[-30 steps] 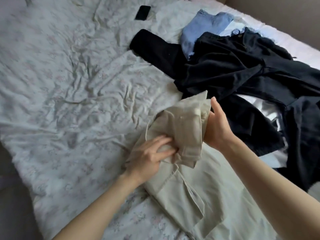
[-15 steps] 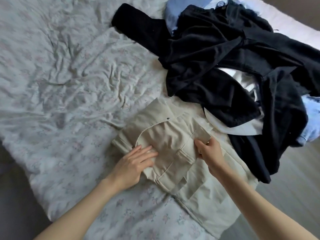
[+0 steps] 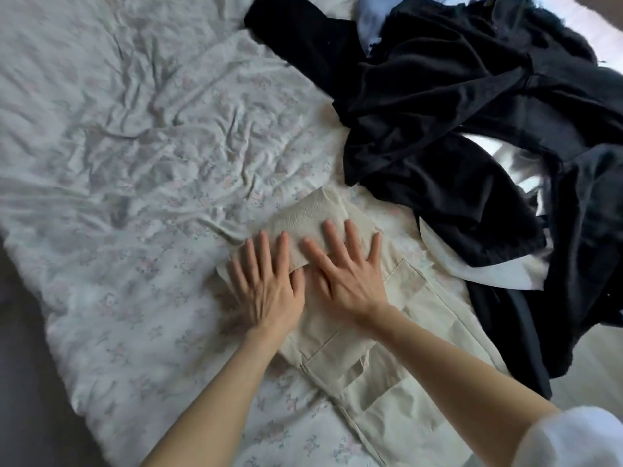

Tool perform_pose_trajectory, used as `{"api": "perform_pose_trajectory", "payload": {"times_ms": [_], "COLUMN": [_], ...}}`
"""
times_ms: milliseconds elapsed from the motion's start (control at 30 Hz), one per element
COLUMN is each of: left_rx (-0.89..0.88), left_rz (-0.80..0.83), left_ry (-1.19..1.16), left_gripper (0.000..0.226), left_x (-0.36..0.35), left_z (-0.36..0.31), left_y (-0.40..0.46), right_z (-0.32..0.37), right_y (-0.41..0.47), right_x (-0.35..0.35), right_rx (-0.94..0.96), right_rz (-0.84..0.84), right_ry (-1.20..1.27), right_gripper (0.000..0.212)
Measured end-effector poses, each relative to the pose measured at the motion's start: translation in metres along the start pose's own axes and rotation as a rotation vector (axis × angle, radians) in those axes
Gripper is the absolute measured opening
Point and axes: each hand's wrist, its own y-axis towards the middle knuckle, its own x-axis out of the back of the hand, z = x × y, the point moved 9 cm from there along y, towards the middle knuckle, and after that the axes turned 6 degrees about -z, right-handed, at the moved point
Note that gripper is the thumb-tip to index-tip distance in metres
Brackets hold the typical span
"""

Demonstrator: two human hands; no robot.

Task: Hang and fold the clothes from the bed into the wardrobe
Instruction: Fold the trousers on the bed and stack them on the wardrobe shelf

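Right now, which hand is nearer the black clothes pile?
Right. The right hand lies flat on the beige trousers, on the side toward the black clothes pile; the left hand lies beside it, farther away.

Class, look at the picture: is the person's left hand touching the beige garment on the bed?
Touching. The head view shows the left hand lying flat, fingers spread, on the folded beige garment, with no gap visible.

We see soft, dim daylight, brightest at the far right, where the white garment [image 3: 512,163] glares. The bed sheet [image 3: 135,146] shows gentle crease shadows and smears with motion blur toward the left edge. The black clothes [image 3: 455,96] lose detail in darkness. Wide-angle bending curves the frame's edges.
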Motion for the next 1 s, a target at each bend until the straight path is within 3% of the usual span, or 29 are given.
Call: {"api": "perform_pose_trajectory", "payload": {"times_ms": [100, 233, 433, 567, 667, 767, 867, 1000], "left_rx": [-0.019, 0.052, 0.286, 0.215, 0.275, 0.413, 0.29, 0.195], "left_rz": [0.058, 0.082, 0.201, 0.339, 0.507, 0.685, 0.571, 0.375], "left_ry": [0.069, 0.102, -0.026, -0.155, -0.407, -0.611, -0.522, -0.405], "left_gripper": [0.064, 0.069, 0.075, 0.085, 0.064, 0.041, 0.029, 0.032], "left_x": [-0.037, -0.058, -0.044, -0.025, -0.019, -0.023, -0.007, 0.033], "left_z": [0.021, 0.038, 0.052, 0.062, 0.066, 0.069, 0.059, 0.045], "left_y": [-0.009, -0.009, 0.002, 0.045, 0.059, 0.057, 0.064, 0.064], "right_z": [-0.035, -0.051, -0.047, -0.035, -0.029, -0.027, -0.02, -0.014], "right_y": [-0.005, -0.011, -0.033, -0.051, -0.059, -0.05, -0.025, -0.002], "right_x": [-0.037, -0.053, -0.047, -0.055, -0.05, -0.024, 0.008, 0.023], "right_rx": [-0.07, -0.086, -0.151, -0.2, -0.273, -0.299, -0.296, -0.454], "right_rz": [0.114, 0.104, 0.086, 0.111, 0.161, 0.062, -0.035, 0.015], "right_ry": [-0.044, -0.048, -0.077, 0.011, 0.157, 0.223, 0.282, 0.559], "right_gripper": [0.054, 0.054, 0.053, 0.054, 0.056, 0.054, 0.052, 0.048]}}
